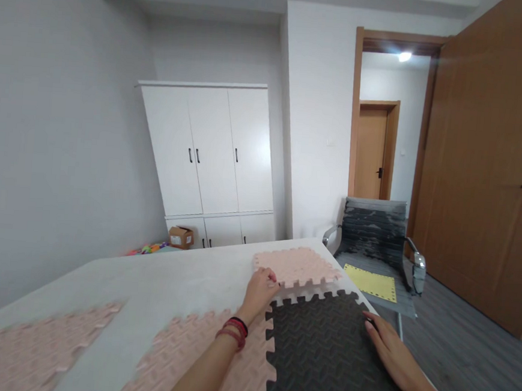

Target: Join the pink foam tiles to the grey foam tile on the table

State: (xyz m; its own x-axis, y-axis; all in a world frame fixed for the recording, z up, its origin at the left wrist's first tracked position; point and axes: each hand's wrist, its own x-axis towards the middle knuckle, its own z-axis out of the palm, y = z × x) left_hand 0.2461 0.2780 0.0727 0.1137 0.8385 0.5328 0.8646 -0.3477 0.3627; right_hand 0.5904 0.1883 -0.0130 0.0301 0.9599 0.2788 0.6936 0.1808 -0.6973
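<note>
My left hand (259, 293), with dark and red bands at the wrist, is closed at the near-left corner of the far pink foam tile (298, 263). Its fingertips appear to pinch that corner; part of the grip is hidden. A black foam tile (321, 351) with toothed edges lies just nearer on the table. Along its right edge my right hand (389, 347) is closed, thumb on the upper face and other fingers partly hidden. Another pink foam tile (195, 341) lies left of the black one, partly under my left forearm; their toothed edges meet.
One more pink foam tile (36, 346) lies on the white table (145, 283) at the left. Beyond the right edge stands a chair (373, 228) with a yellow foam sheet (372, 281) on its seat. Behind are a white cabinet (214, 155), a cardboard box (180, 237) and an open door (485, 159).
</note>
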